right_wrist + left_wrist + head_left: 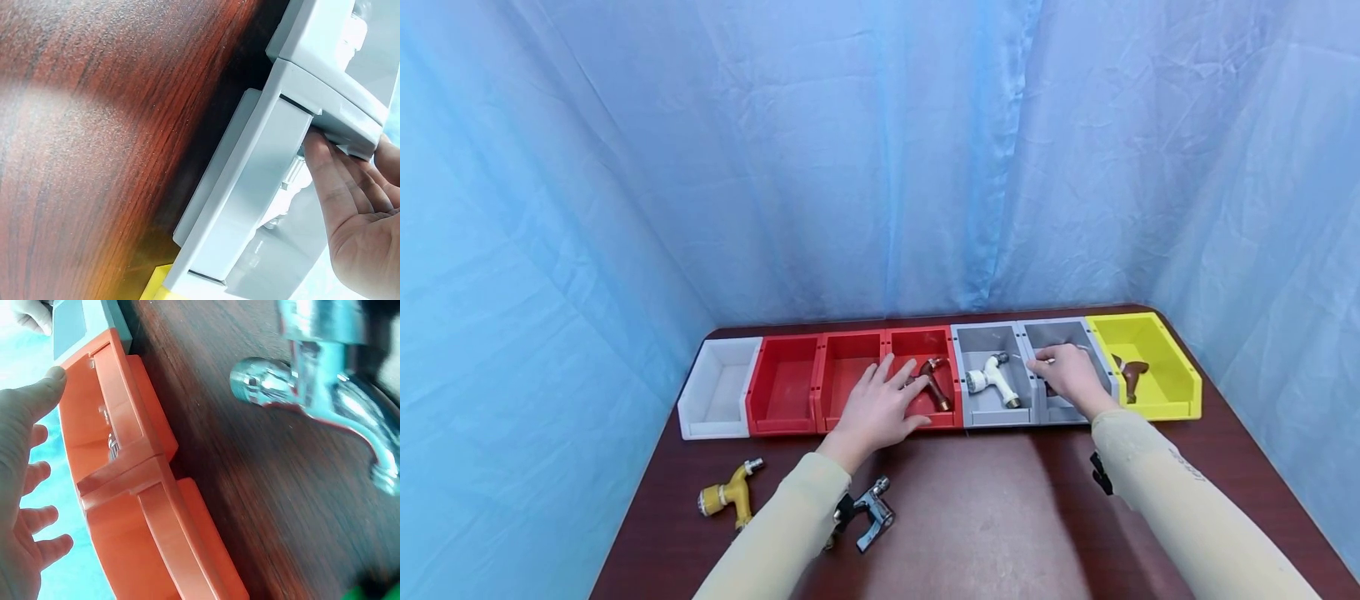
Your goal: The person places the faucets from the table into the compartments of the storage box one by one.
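My left hand [880, 408] hovers with spread fingers over the fronts of the red bins [853, 342], holding nothing. Beside its fingers, a brown faucet [934, 385] lies in the rightmost red bin. My right hand [1070, 375] reaches into the right grey bin [250, 181]; its fingers and thumb pinch the side wall next to the left grey bin [992, 417]. A white faucet [290, 190] lies inside the right bin, partly hidden by the front lip. Another white faucet [996, 382] lies in the left grey bin.
A white bin [718, 429] stands at the row's left end. At the right end, a yellow bin [1172, 383] holds a brown piece [1133, 377]. On the table [985, 517] lie a yellow faucet [730, 493] and a chrome faucet [874, 510], near my left forearm. Curtains [850, 167] hang behind.
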Tool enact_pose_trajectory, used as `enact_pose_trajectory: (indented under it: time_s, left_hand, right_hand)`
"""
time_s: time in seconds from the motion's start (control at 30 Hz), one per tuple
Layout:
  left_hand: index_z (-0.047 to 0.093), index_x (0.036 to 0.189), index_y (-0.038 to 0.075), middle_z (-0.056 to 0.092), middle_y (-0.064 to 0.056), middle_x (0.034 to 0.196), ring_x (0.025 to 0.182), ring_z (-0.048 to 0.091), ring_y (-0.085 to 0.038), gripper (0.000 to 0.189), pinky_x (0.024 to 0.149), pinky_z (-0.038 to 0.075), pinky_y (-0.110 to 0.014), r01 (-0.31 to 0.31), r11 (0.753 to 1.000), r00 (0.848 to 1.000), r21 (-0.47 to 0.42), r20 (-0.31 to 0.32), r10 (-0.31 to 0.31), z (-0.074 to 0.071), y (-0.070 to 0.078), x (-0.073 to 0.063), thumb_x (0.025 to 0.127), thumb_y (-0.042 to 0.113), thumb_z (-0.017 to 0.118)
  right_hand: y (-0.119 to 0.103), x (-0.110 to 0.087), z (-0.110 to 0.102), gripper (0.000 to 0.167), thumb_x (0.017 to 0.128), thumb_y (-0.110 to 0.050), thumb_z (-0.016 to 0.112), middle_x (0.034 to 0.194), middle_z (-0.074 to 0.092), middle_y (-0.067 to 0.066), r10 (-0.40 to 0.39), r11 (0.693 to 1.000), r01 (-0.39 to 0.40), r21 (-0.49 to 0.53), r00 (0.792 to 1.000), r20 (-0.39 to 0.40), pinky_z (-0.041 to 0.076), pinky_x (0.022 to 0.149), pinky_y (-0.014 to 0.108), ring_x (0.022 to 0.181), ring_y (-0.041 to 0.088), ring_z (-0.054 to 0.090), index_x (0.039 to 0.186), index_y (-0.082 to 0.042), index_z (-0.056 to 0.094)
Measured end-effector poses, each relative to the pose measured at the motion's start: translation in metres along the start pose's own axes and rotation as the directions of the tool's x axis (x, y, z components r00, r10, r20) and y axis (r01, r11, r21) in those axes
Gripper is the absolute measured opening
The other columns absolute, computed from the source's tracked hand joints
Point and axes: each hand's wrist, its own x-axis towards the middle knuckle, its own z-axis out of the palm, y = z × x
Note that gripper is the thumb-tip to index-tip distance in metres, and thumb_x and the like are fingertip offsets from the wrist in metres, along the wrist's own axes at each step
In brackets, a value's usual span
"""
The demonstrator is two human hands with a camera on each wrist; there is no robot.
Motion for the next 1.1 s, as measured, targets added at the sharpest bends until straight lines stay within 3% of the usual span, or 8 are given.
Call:
enact_pose_trajectory:
  time_s: [0.33,0.67,0.87,1.1]
  left_hand:
    - [0.045,0.156,0.031,0.037,-0.004,0.164,0.152,0.026,-0.039,0.081,0.122,0.028,-0.058,-0.046,0.999,0.998,-0.012,-0.033,0.046,0.000,-0.006,-0.028,0.087,0.064,0.069]
    - [0.042,0.157,0.033,0.034,-0.003,0.165,0.153,0.024,-0.038,0.085,0.121,0.028,-0.059,-0.041,0.997,0.999,-0.061,-0.006,0.040,0.007,-0.007,-0.057,0.084,0.062,0.073]
    - [0.043,0.157,0.032,0.035,-0.003,0.165,0.152,0.026,-0.038,0.084,0.120,0.029,-0.060,-0.042,0.996,0.999,-0.077,0.013,0.043,0.013,-0.006,-0.075,0.084,0.062,0.073]
    - [0.041,0.157,0.033,0.033,-0.002,0.166,0.153,0.023,-0.040,0.084,0.120,0.028,-0.061,-0.051,0.994,0.997,-0.099,0.052,0.056,0.023,-0.005,-0.091,0.085,0.064,0.071]
  right_hand:
    - [0.001,0.001,0.002,0.045,0.103,-0.026,0.061,0.126,0.065,0.031,-0.054,0.998,0.053,-0.042,0.998,-0.033,0.058,0.082,0.049,0.100,0.037,0.070,0.129,0.010,0.064]
    - [0.001,0.001,0.002,0.045,0.103,-0.026,0.061,0.127,0.064,0.032,-0.040,0.999,0.039,-0.022,0.999,-0.022,0.060,0.076,0.045,0.088,0.030,0.072,0.130,0.010,0.063]
    - [-0.001,0.000,0.001,0.046,0.103,-0.027,0.062,0.127,0.064,0.032,-0.031,0.999,0.031,-0.027,0.999,-0.021,0.059,0.080,0.047,0.094,0.033,0.070,0.131,0.010,0.063]
    - [0.000,0.000,0.003,0.046,0.103,-0.026,0.062,0.127,0.064,0.031,-0.013,1.000,0.013,-0.004,1.000,-0.015,0.060,0.075,0.043,0.084,0.026,0.072,0.132,0.010,0.063]
